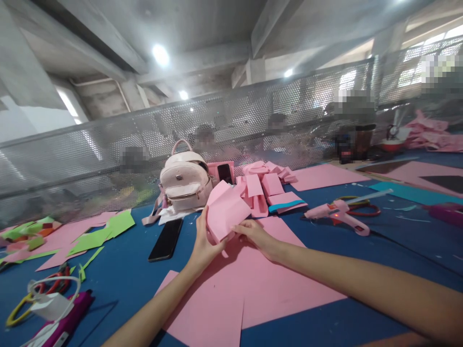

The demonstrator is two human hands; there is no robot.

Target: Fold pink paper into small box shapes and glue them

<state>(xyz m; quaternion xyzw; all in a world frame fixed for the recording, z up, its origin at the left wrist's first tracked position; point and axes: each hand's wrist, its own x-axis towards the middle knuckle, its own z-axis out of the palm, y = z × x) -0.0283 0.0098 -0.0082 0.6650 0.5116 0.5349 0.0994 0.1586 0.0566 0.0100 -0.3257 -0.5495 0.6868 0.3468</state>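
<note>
A folded pink paper piece (224, 210) is held up above a large pink sheet (253, 284) on the blue table. My left hand (203, 245) grips the piece's lower left side, thumb in front and fingers behind. My right hand (256, 236) pinches its lower right corner. Both forearms reach in from the bottom edge.
A black phone (166, 239) lies left of my hands, a pink backpack (185, 183) behind it. A pile of folded pink pieces (265, 189) sits mid-table, a pink glue gun (340, 214) to the right. Green and pink scraps (90, 233) and scissors (43, 289) lie left. A mesh fence (108, 149) with people behind it runs along the far edge.
</note>
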